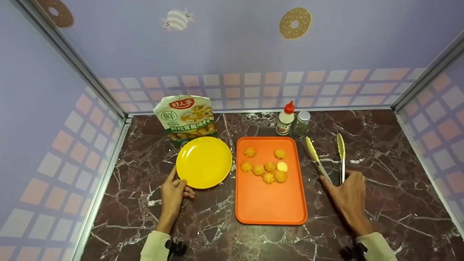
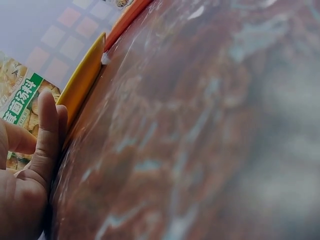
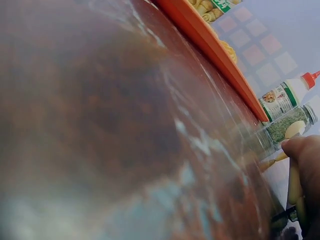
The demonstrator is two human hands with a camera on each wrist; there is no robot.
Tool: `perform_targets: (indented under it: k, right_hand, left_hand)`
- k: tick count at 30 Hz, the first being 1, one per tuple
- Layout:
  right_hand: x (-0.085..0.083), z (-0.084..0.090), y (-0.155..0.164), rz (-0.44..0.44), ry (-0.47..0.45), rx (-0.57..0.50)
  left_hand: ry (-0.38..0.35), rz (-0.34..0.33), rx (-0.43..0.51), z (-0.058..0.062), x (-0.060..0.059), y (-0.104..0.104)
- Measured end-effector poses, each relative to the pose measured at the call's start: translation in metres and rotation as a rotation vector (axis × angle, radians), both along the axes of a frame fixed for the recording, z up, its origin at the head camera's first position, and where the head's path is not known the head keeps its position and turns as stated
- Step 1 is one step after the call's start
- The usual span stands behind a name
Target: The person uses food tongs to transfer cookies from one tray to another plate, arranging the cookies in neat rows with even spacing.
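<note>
Tongs (image 1: pixel 328 159) under right hand (image 1: pixel 348 197); left hand (image 1: pixel 173 192) touches plate (image 1: pixel 204 162).

Tongs (image 1: pixel 328 159) hinge hidden under right hand (image 1: pixel 348 197); pouch (image 1: pixel 185 116) bottom behind plate (image 1: pixel 204 162).

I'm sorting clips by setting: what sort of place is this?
Likely a mock kitchen booth, not a real kitchen: printed tile-and-donut walls enclose a marble-look counter holding an orange tray of cookies.
</note>
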State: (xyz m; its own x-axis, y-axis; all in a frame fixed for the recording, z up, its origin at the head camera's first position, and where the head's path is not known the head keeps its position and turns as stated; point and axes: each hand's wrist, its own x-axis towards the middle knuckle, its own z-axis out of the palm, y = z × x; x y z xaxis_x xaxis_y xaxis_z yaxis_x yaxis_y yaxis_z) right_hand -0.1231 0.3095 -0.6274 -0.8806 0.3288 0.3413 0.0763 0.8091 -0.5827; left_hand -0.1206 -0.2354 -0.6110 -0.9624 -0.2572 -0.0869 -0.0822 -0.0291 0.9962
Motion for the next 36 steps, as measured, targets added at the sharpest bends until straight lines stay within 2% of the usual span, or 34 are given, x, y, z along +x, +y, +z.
perform_targets:
  k: [6,13,16,22,30,36]
  right_hand:
    - [0.000,0.001,-0.001,-0.029,-0.034,0.005]
    - [-0.002,0.000,-0.003,-0.033,0.011,0.107]
    - [-0.004,0.002,-0.005,-0.049,-0.009,0.125]
    - [-0.006,0.008,-0.007,-0.082,-0.080,0.103]
    - [-0.004,0.018,-0.008,-0.073,-0.181,-0.028]
    - [0.001,0.027,-0.001,-0.025,-0.170,-0.045]
  left_hand:
    - [0.010,0.013,-0.033,-0.002,0.000,0.001]
    - [0.019,0.030,-0.066,-0.004,0.001,0.002]
    - [0.022,0.034,-0.065,-0.004,0.001,0.001]
    - [0.003,0.008,-0.073,-0.002,0.001,0.001]
    - [-0.010,-0.003,-0.073,-0.002,0.000,0.001]
    - [0.011,0.004,-0.083,-0.003,0.000,0.001]
